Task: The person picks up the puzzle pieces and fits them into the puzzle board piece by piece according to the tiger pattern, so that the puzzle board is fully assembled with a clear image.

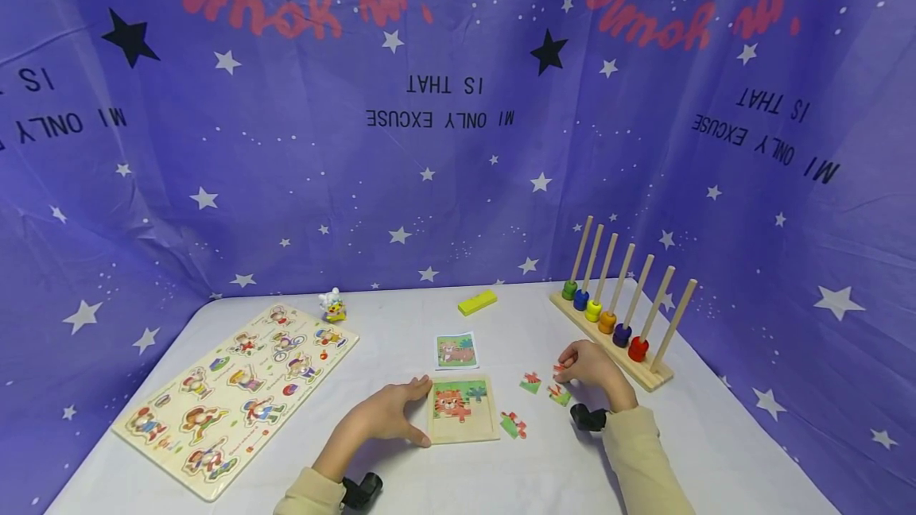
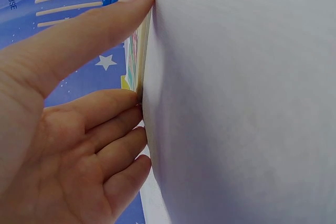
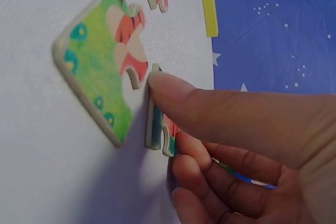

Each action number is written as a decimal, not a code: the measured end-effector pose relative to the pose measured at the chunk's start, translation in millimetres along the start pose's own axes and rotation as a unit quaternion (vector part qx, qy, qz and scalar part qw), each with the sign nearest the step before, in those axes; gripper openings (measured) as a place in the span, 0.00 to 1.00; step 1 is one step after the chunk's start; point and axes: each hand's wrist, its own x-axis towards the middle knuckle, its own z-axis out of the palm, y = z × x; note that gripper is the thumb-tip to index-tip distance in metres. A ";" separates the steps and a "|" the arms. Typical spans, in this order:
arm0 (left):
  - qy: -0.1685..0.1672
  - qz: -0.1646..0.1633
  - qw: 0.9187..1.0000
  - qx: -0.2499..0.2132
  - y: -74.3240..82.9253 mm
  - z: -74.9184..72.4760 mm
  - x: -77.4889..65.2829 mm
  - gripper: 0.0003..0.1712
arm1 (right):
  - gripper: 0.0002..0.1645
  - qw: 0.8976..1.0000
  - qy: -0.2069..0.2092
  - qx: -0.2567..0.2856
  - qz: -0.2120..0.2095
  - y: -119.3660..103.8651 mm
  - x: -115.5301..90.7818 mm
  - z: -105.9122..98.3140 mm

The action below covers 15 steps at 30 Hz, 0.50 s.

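My left hand [image 1: 390, 410] rests against the left edge of a square wooden puzzle tray [image 1: 497, 420], thumb at the near corner and fingertips at the far one. Its fingers are fairly straight in the left wrist view. Part of a tiger picture [image 1: 449, 404] is laid inside the tray's upper area. My right hand [image 1: 592, 368] pinches a puzzle piece [image 3: 154, 124] between thumb and fingers, at the table surface. Beside it lie a green and orange puzzle piece [image 3: 100, 61] and another puzzle piece [image 1: 530, 382]. One more puzzle piece [image 1: 513, 424] lies right of the tray.
A picture card [image 1: 456, 350] lies behind the tray. At the left is a large wooden picture board [image 1: 236, 400], with a small figurine [image 1: 332, 305] behind it. A yellow block [image 1: 477, 303] lies at the back. A peg rack [image 1: 608, 340] with coloured beads stands right.
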 end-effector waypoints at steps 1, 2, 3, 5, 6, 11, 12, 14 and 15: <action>0.000 0.000 1.000 0.000 -0.2 0.2 0.0 0.53 | 0.16 1.000 0.001 -0.004 0.002 -0.6 0.0 0.7; 0.000 0.000 1.000 -0.002 -0.3 0.2 0.2 0.53 | 0.16 1.000 0.002 -0.008 0.005 -0.6 0.1 1.2; 0.001 0.000 1.000 -0.002 -0.5 0.5 0.3 0.53 | 0.16 1.000 0.003 -0.012 0.006 -1.2 -0.3 1.4; 0.000 0.000 1.000 0.000 -1.3 0.8 0.4 0.53 | 0.17 1.000 0.005 -0.018 0.008 -2.0 -1.8 1.1; 0.000 0.000 1.000 0.001 -1.3 0.9 0.4 0.53 | 0.19 1.000 0.008 -0.021 0.012 -2.1 -2.2 0.8; 0.000 0.000 1.000 0.004 -1.9 0.6 0.5 0.53 | 0.23 0.998 0.021 -0.044 0.037 -2.4 -4.4 -1.8; 0.001 0.002 1.000 0.005 -1.7 0.4 0.6 0.53 | 0.23 0.998 0.023 -0.046 0.038 -2.1 -4.4 -2.2; 0.001 0.003 1.000 0.005 -1.6 0.0 0.6 0.53 | 0.21 0.998 0.024 -0.045 0.035 -1.4 -3.8 -2.3; 0.001 0.003 1.000 0.005 -1.4 -0.4 0.6 0.53 | 0.19 0.998 0.024 -0.042 0.034 -1.3 -3.5 -2.3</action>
